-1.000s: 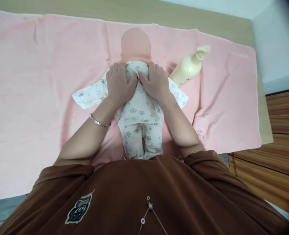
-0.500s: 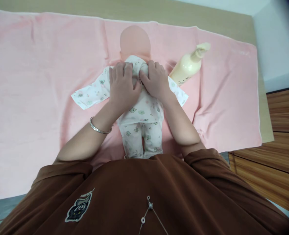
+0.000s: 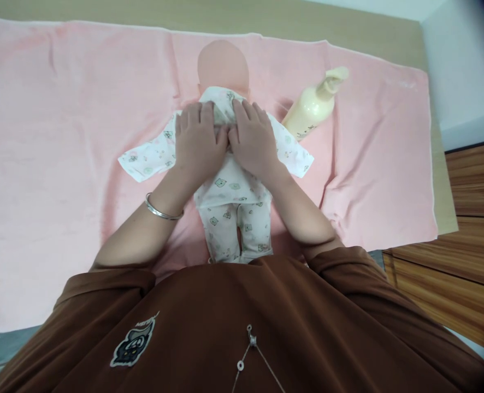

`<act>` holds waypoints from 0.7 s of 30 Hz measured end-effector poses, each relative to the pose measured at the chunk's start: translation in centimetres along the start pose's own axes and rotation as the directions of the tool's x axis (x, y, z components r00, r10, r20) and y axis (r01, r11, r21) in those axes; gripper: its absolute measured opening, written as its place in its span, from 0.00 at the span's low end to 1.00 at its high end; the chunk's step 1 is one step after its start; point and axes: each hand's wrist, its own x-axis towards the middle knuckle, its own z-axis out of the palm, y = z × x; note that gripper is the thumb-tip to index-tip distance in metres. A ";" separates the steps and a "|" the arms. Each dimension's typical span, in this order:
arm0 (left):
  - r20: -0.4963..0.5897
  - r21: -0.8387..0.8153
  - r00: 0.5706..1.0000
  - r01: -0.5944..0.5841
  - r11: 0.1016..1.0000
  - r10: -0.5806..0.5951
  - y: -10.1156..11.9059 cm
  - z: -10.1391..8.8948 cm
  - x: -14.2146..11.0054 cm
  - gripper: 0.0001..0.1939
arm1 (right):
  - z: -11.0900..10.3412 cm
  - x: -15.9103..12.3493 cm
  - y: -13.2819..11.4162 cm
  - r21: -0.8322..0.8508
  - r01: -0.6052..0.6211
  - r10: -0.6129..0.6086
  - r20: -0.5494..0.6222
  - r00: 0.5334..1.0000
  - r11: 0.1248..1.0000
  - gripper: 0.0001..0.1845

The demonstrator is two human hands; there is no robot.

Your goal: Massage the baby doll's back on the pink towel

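The bench (image 3: 360,33) shows along the top of the frame and at its right side, beneath a pink cloth (image 3: 65,164) that spreads across most of the view. The person's brown shirt (image 3: 205,322) fills the bottom. At the centre, on the cloth, lies a doll (image 3: 234,188) with the back of its head towards the top edge and its legs (image 3: 223,232) towards the shirt, so its long axis runs nearly straight up and down the frame. The sleeves of its patterned top (image 3: 248,185) angle outward, one to the left and one to the right.

The left hand (image 3: 199,142) and right hand (image 3: 253,139) lie palm down on the doll's upper back, one each side of its long axis and about equally near it, thumbs close together at the middle. The doll is thus directly under both. Neither grip is clenched: the fingers extend towards the head over the top. Whether either pinches any fabric cannot be told.

A cream pump bottle (image 3: 311,109) is right of centre in the upper half, beyond the doll's right-hand sleeve and nearer the right hand, its pump end pointing to the upper right. A silver bracelet (image 3: 162,214) circles the left wrist.
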 end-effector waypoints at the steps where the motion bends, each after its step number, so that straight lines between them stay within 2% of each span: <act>1: 0.007 0.001 1.000 -0.018 1.000 0.018 0.3 -0.2 -0.4 0.24 | 0.1 0.5 0.7 0.019 -0.018 0.018 -0.001 1.000 1.000 0.27; 4: 0.025 -0.057 0.998 -0.059 0.997 0.061 0.5 -0.6 -0.8 0.28 | 0.2 1.7 2.3 0.103 -0.045 0.044 0.011 0.999 0.994 0.27; 6: 0.045 -0.107 0.997 -0.062 0.992 0.067 0.0 -0.7 -0.2 0.26 | 0.1 1.6 2.3 0.125 -0.033 0.029 0.030 0.999 0.992 0.28; 10: 0.080 -0.101 0.997 0.004 0.995 0.004 -1.9 -0.4 1.8 0.19 | -0.1 -0.8 -0.4 0.044 0.019 -0.021 0.049 0.999 0.999 0.30; 14: 0.039 -0.088 0.998 0.045 0.995 -0.042 -2.6 0.2 2.4 0.24 | 0.1 -2.4 -2.7 0.002 0.047 -0.047 0.028 0.999 0.999 0.31; 16: 0.035 -0.100 0.999 0.045 0.994 -0.042 -2.3 0.1 1.8 0.26 | 0.2 -2.0 -2.2 0.044 0.044 -0.045 0.025 0.999 0.998 0.29; 21: 0.062 -0.073 0.998 0.029 0.997 -0.025 -0.3 -0.5 -0.4 0.31 | 0.4 0.8 1.2 0.131 -0.010 0.006 0.032 0.999 0.991 0.30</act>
